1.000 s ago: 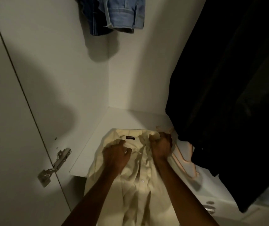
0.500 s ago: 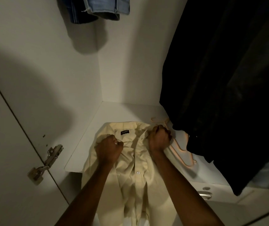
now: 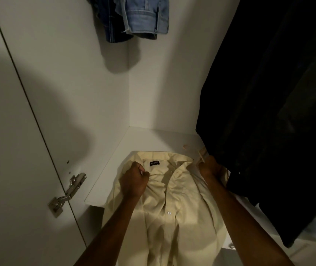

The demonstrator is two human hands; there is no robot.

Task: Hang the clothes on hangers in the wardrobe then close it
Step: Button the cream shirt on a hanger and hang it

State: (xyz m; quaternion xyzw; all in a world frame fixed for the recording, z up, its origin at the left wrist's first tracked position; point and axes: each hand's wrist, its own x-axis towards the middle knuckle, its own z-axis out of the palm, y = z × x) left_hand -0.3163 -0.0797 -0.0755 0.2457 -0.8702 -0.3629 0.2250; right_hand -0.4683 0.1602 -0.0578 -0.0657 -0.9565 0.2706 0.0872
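Head view: my pale yellow shirt (image 3: 174,204) lies collar-up at lower centre of the frame, on the wardrobe shelf (image 3: 153,139), its tails hanging over the front edge. To do this well I should keep the collar spread and slide the peach hanger (image 3: 201,153), at centre right under the black garment (image 3: 268,112), into the shoulders. My left hand (image 3: 134,181) is fisted, bunching shirt fabric beside the label. My right hand (image 3: 210,167) curls at the collar's right edge by the hanger; I cannot tell which it holds.

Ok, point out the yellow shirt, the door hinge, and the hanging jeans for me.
yellow shirt (image 3: 174,204): head view, on the front placket near a button.
door hinge (image 3: 68,191): head view, on the metal arm.
hanging jeans (image 3: 143,18): head view, on the lighter denim leg cuff.
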